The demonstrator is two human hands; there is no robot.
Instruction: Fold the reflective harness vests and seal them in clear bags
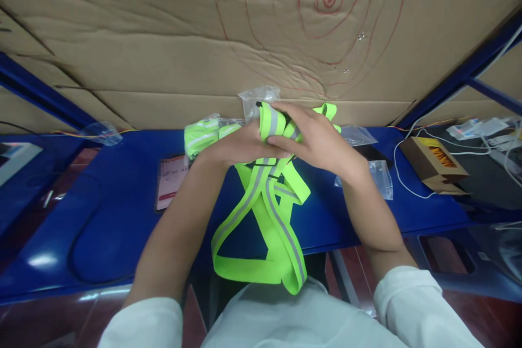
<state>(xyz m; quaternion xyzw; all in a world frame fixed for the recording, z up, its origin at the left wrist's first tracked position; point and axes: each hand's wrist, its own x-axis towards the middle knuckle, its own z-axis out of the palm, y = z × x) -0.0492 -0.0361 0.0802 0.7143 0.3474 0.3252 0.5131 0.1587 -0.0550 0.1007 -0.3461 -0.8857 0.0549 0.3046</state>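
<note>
Both hands grip a neon yellow-green reflective harness (261,223) with grey stripes and black buckles. My left hand (247,144) is closed around a gathered part of its straps. From the right, my right hand (310,133) wraps over the same bunch, thumb across the front. Below the hands, loose straps hang in loops past the table's front edge, towards my lap. Just left of my left hand lies a folded neon bundle (199,136), partly inside clear plastic. A clear plastic bag (259,99) stands behind the hands.
A phone (170,180) with a lit screen lies on the blue table (114,201). Clear plastic bags (377,176) lie to the right, near an open brown box (434,163) and white cables. A cardboard wall (163,54) with red drawn lines closes the back.
</note>
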